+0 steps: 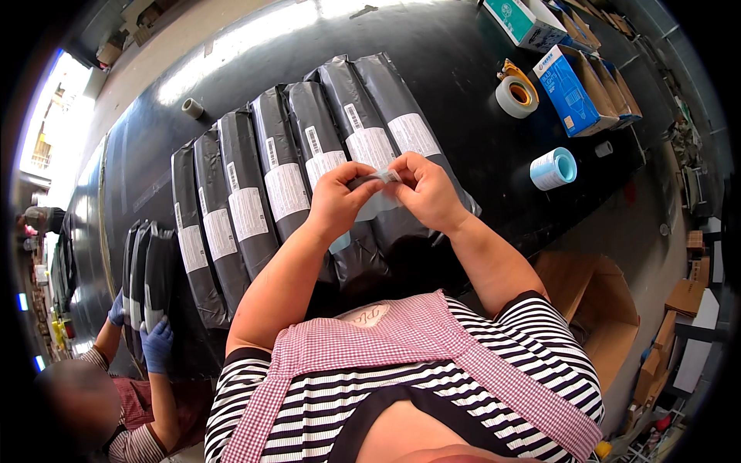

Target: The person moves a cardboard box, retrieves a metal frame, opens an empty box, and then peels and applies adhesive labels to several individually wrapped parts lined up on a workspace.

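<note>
Both my hands meet over the near part of a row of long dark grey plastic packages (272, 119), most with a white printed label. My left hand (337, 199) is closed in a pinch on a pale blue label strip (376, 205). Facing it, my right hand (427, 194) pinches the strip's upper end, where a small whitish piece shows between the fingertips. Part of the strip hangs below my fingers, over the packages. The fingers partly hide what they hold.
To the right on the black table (463, 100) are a pale blue label roll (546, 171), a tape dispenser (515, 94) and a blue box (571, 92). A cardboard carton (617, 309) stands beyond its near right edge. At left, a co-worker's blue-gloved hand (157, 345) touches more packages (160, 266).
</note>
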`<control>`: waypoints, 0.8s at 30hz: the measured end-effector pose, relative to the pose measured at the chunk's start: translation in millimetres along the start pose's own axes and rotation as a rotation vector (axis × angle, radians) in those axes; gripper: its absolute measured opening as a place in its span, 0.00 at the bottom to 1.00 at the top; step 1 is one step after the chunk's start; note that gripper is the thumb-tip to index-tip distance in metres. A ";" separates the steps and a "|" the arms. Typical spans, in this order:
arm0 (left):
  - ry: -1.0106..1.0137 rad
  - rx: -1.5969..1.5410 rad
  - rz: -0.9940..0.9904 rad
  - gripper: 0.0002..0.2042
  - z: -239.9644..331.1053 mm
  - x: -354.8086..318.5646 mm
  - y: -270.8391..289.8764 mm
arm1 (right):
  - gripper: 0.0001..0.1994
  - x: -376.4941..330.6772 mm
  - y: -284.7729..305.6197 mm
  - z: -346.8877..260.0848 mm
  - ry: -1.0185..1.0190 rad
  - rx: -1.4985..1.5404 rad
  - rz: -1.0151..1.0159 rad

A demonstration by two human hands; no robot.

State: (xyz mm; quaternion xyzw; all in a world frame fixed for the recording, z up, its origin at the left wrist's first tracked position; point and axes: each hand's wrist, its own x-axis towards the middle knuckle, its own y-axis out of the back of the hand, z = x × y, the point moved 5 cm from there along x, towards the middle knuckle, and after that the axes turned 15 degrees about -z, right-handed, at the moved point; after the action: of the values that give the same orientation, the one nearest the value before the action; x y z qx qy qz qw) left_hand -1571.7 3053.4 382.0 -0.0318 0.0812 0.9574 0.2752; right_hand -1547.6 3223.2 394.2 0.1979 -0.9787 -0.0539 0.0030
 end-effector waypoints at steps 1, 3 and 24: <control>0.005 0.064 0.008 0.08 2.1 -1.0 0.9 | 0.02 1.2 0.9 5.6 -0.045 0.006 0.008; 0.000 0.165 0.040 0.07 4.7 -3.0 1.9 | 0.01 7.3 6.7 16.0 -0.100 0.036 0.009; -0.089 0.505 -0.432 0.08 -26.3 2.5 -38.8 | 0.08 151.5 136.0 65.7 -0.209 -0.224 -0.150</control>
State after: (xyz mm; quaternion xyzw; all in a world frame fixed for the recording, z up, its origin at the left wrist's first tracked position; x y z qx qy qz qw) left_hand -1552.8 3082.6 350.4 0.0625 0.2951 0.8270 0.4744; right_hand -1741.7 3295.9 341.1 0.2622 -0.9440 -0.1830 -0.0810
